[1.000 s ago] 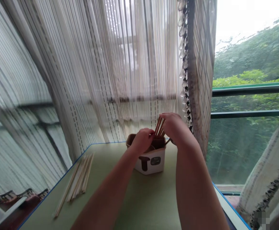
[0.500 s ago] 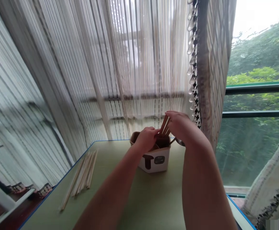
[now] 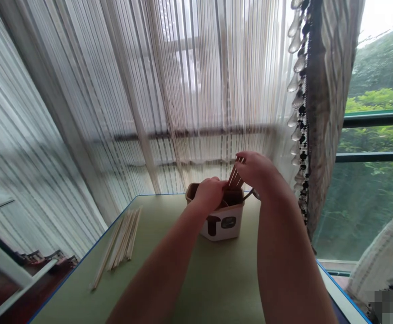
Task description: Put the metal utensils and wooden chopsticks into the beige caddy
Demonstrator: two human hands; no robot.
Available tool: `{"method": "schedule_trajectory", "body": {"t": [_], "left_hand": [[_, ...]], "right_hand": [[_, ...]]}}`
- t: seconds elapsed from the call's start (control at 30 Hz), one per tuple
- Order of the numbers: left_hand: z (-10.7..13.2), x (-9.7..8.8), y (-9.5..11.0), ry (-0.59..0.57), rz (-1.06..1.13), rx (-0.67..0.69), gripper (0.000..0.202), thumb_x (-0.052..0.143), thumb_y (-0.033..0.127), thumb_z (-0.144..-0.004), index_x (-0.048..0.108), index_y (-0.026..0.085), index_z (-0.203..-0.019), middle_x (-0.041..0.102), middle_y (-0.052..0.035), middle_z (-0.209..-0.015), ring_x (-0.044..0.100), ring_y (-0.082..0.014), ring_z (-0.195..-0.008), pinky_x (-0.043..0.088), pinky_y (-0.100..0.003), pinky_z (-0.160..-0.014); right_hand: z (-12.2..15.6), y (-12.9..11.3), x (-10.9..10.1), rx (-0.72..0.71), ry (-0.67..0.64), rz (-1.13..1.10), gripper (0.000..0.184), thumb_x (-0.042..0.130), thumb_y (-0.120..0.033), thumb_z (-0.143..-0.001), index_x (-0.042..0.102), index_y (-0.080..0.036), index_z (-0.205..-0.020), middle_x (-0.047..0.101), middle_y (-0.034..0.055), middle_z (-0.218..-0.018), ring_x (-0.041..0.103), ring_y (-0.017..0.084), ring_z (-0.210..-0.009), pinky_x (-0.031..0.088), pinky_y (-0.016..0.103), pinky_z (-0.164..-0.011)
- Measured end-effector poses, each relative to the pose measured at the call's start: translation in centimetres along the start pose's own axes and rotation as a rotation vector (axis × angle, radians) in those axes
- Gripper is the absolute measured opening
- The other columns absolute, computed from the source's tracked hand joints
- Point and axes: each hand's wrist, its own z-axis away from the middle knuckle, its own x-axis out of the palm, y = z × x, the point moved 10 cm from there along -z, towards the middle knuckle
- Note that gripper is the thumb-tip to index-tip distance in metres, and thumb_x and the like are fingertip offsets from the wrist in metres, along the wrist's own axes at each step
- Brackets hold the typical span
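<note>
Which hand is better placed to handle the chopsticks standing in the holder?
Probably the right: the right hand grips the upright chopsticks above the holder, while the left hand curls over the holder's rim, holding no sticks.

Loose chopsticks (image 3: 118, 243) line the table's (image 3: 216, 279) left edge; the container (image 3: 223, 220) blocks the far edge; bare surface lies between them.

green table (image 3: 216, 279), blue-edged, loose sticks (image 3: 121, 241) lying at its left, sheer striped curtain (image 3: 182, 90) — beaded trim (image 3: 299, 99), trees (image 3: 378, 96) outside
</note>
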Motion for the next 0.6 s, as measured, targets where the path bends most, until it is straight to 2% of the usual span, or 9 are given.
{"method": "schedule_trajectory", "body": {"t": [0.13, 0.23, 0.37, 0.5, 0.6], "left_hand": [[-0.1, -0.8, -0.3, 0.05, 0.005, -0.032, 0.034, 0.038, 0.037, -0.087, 0.067, 0.02, -0.081, 0.062, -0.0068, -0.078, 0.057, -0.0194, -0.074, 0.042, -0.03, -0.066], [-0.1, -3.0, -1.2, 0.165, 0.064, -0.12, 0.039, 0.037, 0.042, -0.087, 0.067, 0.018, -0.086, 0.066, -0.0079, -0.085, 0.059, -0.02, -0.079, 0.043, -0.031, -0.069], [0.8, -6.3, -2.0, 0.216, 0.204, -0.201, 0.04, 0.044, 0.05, -0.082, 0.068, 0.018, -0.087, 0.068, -0.0065, -0.08, 0.06, -0.0178, -0.072, 0.044, -0.03, -0.067], [3.2, -11.1, -3.7, 0.354, 0.246, -0.339, 0.039, 0.048, 0.05, -0.08, 0.069, 0.017, -0.081, 0.067, -0.0062, -0.074, 0.06, -0.0162, -0.068, 0.044, -0.029, -0.066], [6.4, -13.5, -6.5, 0.501, 0.271, -0.47, 0.039, 0.047, 0.049, -0.08, 0.068, 0.016, -0.08, 0.067, -0.0047, -0.072, 0.059, -0.0145, -0.065, 0.044, -0.028, -0.063]], "right_hand": [[0.1, 0.0, -0.4, -0.014, 0.022, -0.015, 0.029, 0.05, -0.025, -0.076, 0.067, -0.017, -0.097, 0.067, 0.0112, -0.093, 0.059, 0.026, -0.093, 0.044, 0.037, -0.083], [0.5, -0.8, -1.7, -0.037, 0.052, -0.062, 0.03, 0.053, -0.029, -0.075, 0.066, -0.017, -0.1, 0.066, 0.0108, -0.095, 0.059, 0.026, -0.093, 0.044, 0.039, -0.084], [1.7, -3.1, -4.1, -0.118, 0.127, -0.258, 0.034, 0.054, -0.032, -0.076, 0.062, -0.02, -0.107, 0.063, 0.0092, -0.101, 0.058, 0.026, -0.096, 0.045, 0.041, -0.083], [2.9, -6.2, -5.6, -0.242, 0.197, -0.508, 0.036, 0.049, -0.032, -0.081, 0.054, -0.026, -0.116, 0.057, 0.0072, -0.115, 0.056, 0.024, -0.101, 0.046, 0.041, -0.082], [3.5, -9.0, -4.9, -0.33, 0.172, -0.647, 0.04, 0.049, -0.027, -0.08, 0.048, -0.027, -0.12, 0.053, 0.0069, -0.122, 0.052, 0.023, -0.107, 0.045, 0.041, -0.085]]}}
